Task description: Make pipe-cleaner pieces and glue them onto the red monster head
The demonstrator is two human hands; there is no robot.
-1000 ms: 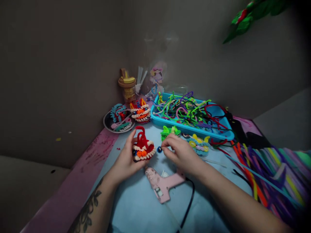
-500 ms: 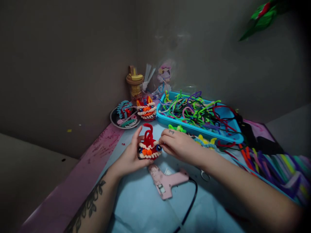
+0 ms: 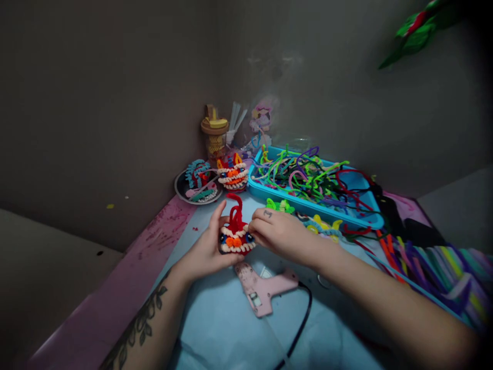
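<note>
My left hand (image 3: 206,244) is closed around the left side and base of a red pipe-cleaner animal head (image 3: 236,242). The head has cream twisted trim, blue-rimmed dark eyes and an orange nose, with red loops standing up on top. At its upper right, beside the eye, my right hand (image 3: 281,232) has its fingers pinched together. Whatever those fingertips hold is hidden behind the hand. Just below lies a pink hot glue gun (image 3: 259,288), its nozzle end close under my left hand.
Behind stand a finished similar head (image 3: 232,173), a metal plate (image 3: 179,192) with small parts and a lidded cup (image 3: 214,136). A blue tray (image 3: 308,204) holds tangled pipe cleaners. Bundled pipe cleaners (image 3: 442,272) lie right. A black cord (image 3: 306,321) runs toward the front.
My right hand has shifted slightly left, its fingertips now up against the head's right eye area. My left hand keeps its hold on the head.
</note>
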